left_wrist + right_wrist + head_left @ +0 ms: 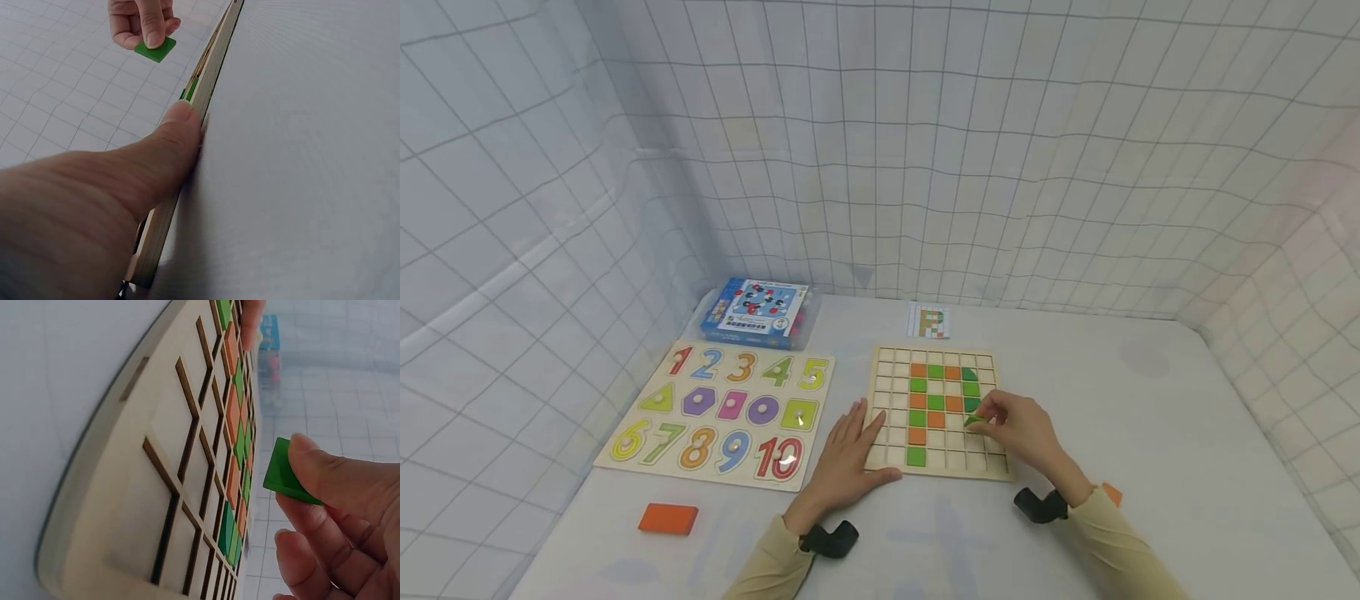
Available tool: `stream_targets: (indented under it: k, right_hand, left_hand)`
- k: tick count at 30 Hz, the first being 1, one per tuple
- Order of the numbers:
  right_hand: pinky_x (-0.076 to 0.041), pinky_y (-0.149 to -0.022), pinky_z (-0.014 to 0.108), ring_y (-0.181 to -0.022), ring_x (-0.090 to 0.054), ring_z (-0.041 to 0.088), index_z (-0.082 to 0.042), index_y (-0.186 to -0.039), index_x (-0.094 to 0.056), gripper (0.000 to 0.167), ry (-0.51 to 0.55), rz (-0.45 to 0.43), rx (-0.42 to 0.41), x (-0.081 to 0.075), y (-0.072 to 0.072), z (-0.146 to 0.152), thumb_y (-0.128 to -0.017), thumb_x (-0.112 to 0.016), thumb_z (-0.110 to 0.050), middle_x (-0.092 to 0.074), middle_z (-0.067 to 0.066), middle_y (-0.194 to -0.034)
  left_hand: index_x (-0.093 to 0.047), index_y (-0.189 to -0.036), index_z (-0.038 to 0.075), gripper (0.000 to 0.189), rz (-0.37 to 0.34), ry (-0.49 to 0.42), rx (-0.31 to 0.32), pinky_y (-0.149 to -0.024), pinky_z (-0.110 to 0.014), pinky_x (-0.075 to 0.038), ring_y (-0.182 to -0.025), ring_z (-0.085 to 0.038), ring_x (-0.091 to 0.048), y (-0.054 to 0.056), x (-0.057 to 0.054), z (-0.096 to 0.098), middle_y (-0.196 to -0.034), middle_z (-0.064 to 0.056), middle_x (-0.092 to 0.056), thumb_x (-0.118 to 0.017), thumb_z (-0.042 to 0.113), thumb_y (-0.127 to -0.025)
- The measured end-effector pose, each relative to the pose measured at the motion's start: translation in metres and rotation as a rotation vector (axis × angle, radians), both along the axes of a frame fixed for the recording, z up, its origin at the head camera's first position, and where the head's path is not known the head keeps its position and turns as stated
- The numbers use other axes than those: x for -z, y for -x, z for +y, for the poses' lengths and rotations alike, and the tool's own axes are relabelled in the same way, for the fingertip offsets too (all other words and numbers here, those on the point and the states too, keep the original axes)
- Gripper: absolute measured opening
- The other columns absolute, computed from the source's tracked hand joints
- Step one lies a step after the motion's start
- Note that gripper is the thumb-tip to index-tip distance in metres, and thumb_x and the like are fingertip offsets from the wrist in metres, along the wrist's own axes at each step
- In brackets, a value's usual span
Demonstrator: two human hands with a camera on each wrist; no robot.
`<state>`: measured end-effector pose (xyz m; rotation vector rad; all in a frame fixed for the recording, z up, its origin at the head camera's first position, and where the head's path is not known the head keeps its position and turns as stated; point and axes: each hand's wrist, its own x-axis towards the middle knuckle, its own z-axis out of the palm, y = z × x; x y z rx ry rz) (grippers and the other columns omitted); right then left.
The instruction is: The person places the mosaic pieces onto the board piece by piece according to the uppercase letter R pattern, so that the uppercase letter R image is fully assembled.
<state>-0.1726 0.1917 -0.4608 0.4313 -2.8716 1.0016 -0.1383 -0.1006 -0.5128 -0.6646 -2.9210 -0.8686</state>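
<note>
A wooden grid board (891,379) lies in the middle of the table, with orange and green square tiles set in some cells and dark green rounded tiles at the right side of the pattern. My right hand (1024,427) pinches a green square tile (281,467) between thumb and fingers, close over the board's right part. In the left wrist view that green tile shows above the board's edge. The left hand (844,462) rests at the board's lower left corner, fingers extended over the left side and thumb along the front edge.
A small pattern card (929,321) lies behind the board. To the left are a number and shape puzzle board (715,417) and a blue box (756,310) behind it. An orange block (668,519) lies front left; another orange piece (1112,493) shows beside the right sleeve.
</note>
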Motion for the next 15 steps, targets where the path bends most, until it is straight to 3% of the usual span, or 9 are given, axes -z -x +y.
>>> stream_targets:
  k: [5,15]
  right_hand:
    - [-0.034,-0.047,0.024,-0.055,-0.044,0.008,-0.018,-0.077,-0.065,0.017,-0.028,-0.001,-0.076,0.005,0.005,-0.012,-0.075,-0.081,-0.021,-0.06,-0.013,-0.07]
    - [-0.039,-0.052,0.026,-0.058,-0.048,0.007,-0.019,-0.076,-0.066,0.015,-0.042,-0.105,-0.106,0.008,0.005,-0.021,-0.077,-0.08,-0.021,-0.057,-0.013,-0.067]
  left_hand:
    - [-0.034,-0.147,0.005,0.088,0.0,0.009,0.0,-0.114,-0.046,-0.008,-0.143,-0.031,-0.006,0.001,0.001,0.0,-0.155,-0.021,-0.014,-0.067,0.054,-0.081]
    - [-0.035,-0.146,0.005,0.087,-0.001,-0.001,-0.003,-0.113,-0.047,-0.01,-0.142,-0.032,-0.007,0.0,-0.002,0.001,-0.154,-0.022,-0.015,-0.067,0.053,-0.081]
